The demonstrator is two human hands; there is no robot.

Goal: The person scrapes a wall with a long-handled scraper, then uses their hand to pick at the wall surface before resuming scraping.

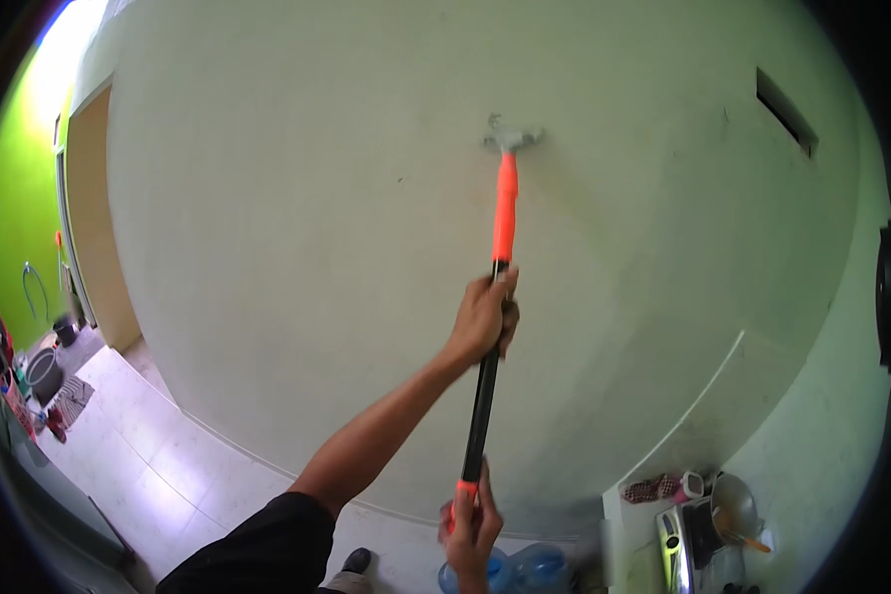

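Both of my hands grip a long orange-and-black pole (482,406) that slants up toward the pale wall (297,198). My left hand (483,319) is wrapped around the black shaft just below its upper orange section. Lower down, my right hand (472,523) closes around the orange grip at the bottom end. At the top of the pole is a wide grey-white head (513,137). It appears against the wall, but blur hides its exact kind. Small dark marks show on the wall near the head.
Blue water jugs (540,568) stand below my right hand. At lower right are a gas stove (675,549) and a pan (735,500). A doorway (94,213) opens at left, with a grey tub (44,374) beyond. A dark slot (786,114) cuts the wall at upper right.
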